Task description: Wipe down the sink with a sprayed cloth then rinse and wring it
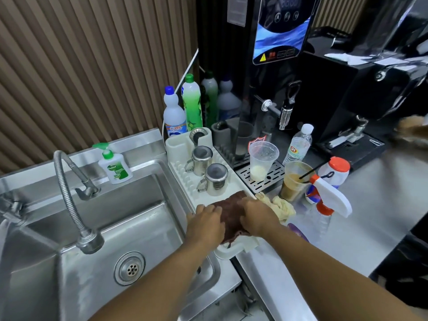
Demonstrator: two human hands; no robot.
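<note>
Head view: left hand (205, 225), right hand (257, 219) press crumpled brown cloth (231, 208), fingers (205, 210) seemingly flat.

I'm in a café's drinks kitchen: steel sink (129, 218) at my bench's left edge, hot-water dispenser (275, 66), half-finished iced coffee (295, 181).

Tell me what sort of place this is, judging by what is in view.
Probably the drinks-prep corner of a café or stall: a hot-water dispenser stands by a steel sink, metal jugs dry on a rack, and a plastic cup holds a milky brown drink.
</note>
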